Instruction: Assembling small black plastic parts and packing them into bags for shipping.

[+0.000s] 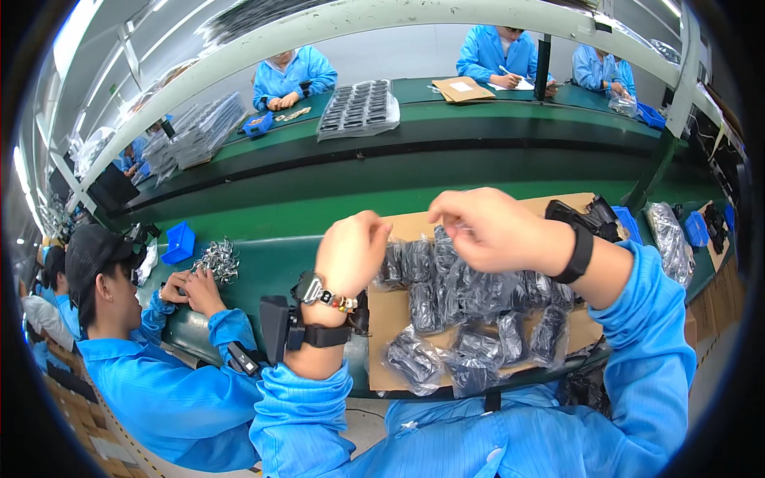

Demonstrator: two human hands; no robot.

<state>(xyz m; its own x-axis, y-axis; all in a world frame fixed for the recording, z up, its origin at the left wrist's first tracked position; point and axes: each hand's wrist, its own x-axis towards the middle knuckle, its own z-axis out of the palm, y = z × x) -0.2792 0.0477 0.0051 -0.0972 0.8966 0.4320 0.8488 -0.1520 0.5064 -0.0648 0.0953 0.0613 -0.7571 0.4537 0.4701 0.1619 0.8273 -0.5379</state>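
Grips of left hand [351,248] and right hand [488,233] look curled, though I cannot tell whether around anything; nearby, on cardboard [386,319], several plastic-bagged black items [425,307] lie lengthwise near-to-far.

- The cardboard [386,319] lies along the near edge of the bench [271,239], packs [468,291] spread over it.
- Left of it, toward the bench's far edge: a bin [180,242], parts [217,261] heaped just right of that.
- On the far bench [422,115], a tray [358,107] sits between stacked trays [195,131] at left and a folder [468,95] at right.
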